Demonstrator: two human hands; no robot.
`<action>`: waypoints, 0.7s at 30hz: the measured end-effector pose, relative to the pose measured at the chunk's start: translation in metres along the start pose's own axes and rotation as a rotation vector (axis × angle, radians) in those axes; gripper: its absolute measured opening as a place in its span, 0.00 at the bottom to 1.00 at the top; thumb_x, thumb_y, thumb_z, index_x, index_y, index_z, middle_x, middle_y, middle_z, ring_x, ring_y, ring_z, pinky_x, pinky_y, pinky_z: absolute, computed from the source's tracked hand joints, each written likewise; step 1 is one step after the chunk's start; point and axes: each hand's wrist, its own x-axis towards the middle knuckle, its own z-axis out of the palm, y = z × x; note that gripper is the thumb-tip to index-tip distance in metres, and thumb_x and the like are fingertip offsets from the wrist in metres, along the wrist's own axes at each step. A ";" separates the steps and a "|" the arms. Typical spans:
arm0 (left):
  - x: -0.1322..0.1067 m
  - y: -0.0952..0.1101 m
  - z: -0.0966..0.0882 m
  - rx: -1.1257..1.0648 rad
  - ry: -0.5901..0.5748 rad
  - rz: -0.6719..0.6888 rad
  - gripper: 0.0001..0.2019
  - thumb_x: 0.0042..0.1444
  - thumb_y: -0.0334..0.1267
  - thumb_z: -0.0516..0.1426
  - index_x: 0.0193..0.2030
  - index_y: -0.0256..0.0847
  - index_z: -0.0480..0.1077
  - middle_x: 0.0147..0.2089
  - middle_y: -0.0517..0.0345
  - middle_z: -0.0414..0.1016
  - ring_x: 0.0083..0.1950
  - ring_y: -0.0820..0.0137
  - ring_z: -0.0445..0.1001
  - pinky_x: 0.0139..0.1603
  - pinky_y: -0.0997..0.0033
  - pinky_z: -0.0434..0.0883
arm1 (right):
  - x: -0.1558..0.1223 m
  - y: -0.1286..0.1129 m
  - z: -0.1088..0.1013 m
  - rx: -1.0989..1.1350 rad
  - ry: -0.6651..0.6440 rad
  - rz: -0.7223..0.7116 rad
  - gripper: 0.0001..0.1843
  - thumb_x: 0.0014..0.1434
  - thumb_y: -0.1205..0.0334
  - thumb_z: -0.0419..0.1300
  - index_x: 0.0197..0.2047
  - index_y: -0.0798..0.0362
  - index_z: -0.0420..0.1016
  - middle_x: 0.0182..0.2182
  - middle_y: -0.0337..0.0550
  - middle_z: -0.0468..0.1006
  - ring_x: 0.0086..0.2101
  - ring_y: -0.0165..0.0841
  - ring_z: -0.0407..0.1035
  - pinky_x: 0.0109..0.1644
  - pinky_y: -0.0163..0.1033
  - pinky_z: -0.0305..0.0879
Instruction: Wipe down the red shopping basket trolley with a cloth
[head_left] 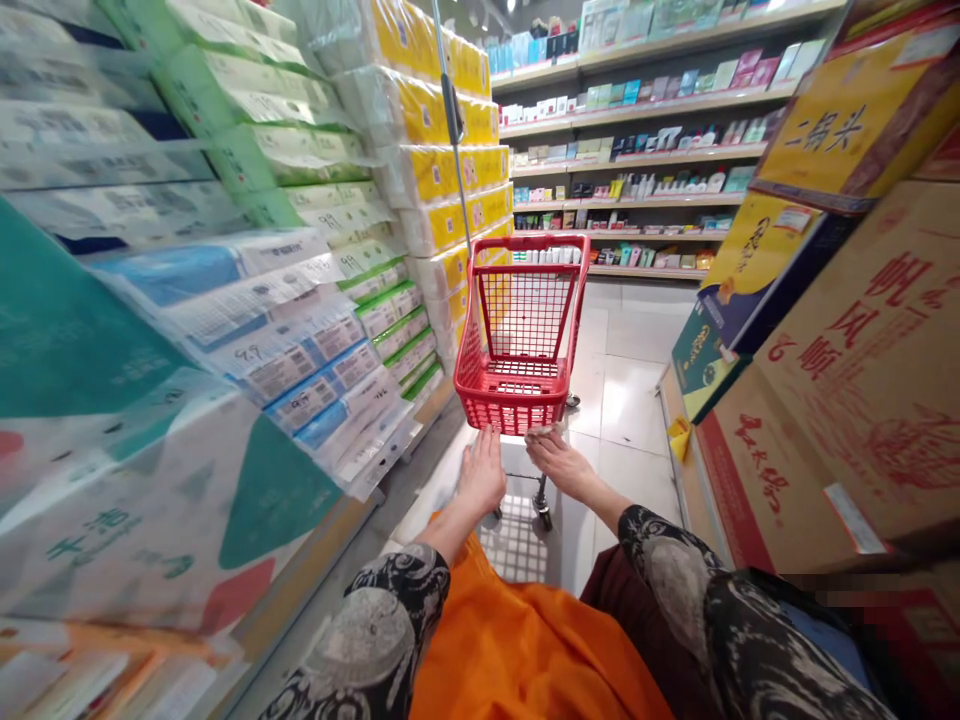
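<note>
A red plastic shopping cart (523,412) stands upright in front of me on black casters, its grid basket holding nothing that I can see. My left hand (484,472) reaches to the near lower edge of the basket, fingers stretched out and their tips against or just below it. Beside it, my right hand (559,458) lies palm down at the same edge, fingers extended and side by side. A small pale patch shows by the right fingertips; what it is I cannot make out. Both palms are hidden from above.
Stacked tissue packs (315,350) and yellow paper bundles (420,180) line the left. Cardboard cartons (862,380) are piled on the right. Shelves (637,120) of small boxed goods cross the far end. The tiled floor (637,400) runs between. A thin pole (451,110) rises behind the cart.
</note>
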 end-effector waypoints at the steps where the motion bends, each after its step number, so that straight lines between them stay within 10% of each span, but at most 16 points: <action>1: 0.001 0.001 0.000 0.003 0.002 -0.001 0.34 0.51 0.29 0.47 0.67 0.29 0.43 0.71 0.42 0.40 0.70 0.59 0.41 0.66 0.50 0.46 | 0.003 0.003 -0.006 0.011 0.029 -0.001 0.22 0.59 0.74 0.50 0.57 0.57 0.65 0.54 0.53 0.70 0.56 0.40 0.61 0.61 0.53 0.56; 8: 0.010 0.013 0.004 -0.225 0.053 -0.012 0.35 0.49 0.26 0.48 0.66 0.33 0.46 0.71 0.44 0.42 0.70 0.60 0.42 0.67 0.51 0.44 | 0.035 0.009 -0.025 0.129 0.147 0.193 0.22 0.59 0.73 0.49 0.56 0.57 0.67 0.55 0.52 0.69 0.58 0.41 0.59 0.60 0.52 0.58; 15: 0.026 0.012 -0.022 -1.501 -0.059 -0.367 0.28 0.51 0.32 0.48 0.61 0.44 0.57 0.54 0.53 0.71 0.47 0.69 0.74 0.47 0.63 0.72 | 0.047 -0.040 -0.047 0.661 0.230 0.473 0.25 0.56 0.73 0.47 0.56 0.55 0.66 0.48 0.47 0.75 0.46 0.35 0.71 0.50 0.41 0.70; 21: 0.024 0.028 -0.028 -2.035 -0.205 -0.453 0.13 0.57 0.37 0.49 0.40 0.34 0.71 0.27 0.58 0.74 0.25 0.77 0.71 0.29 0.79 0.69 | 0.051 -0.049 -0.063 0.382 0.367 0.486 0.21 0.58 0.71 0.49 0.54 0.52 0.68 0.56 0.51 0.67 0.56 0.39 0.61 0.58 0.48 0.61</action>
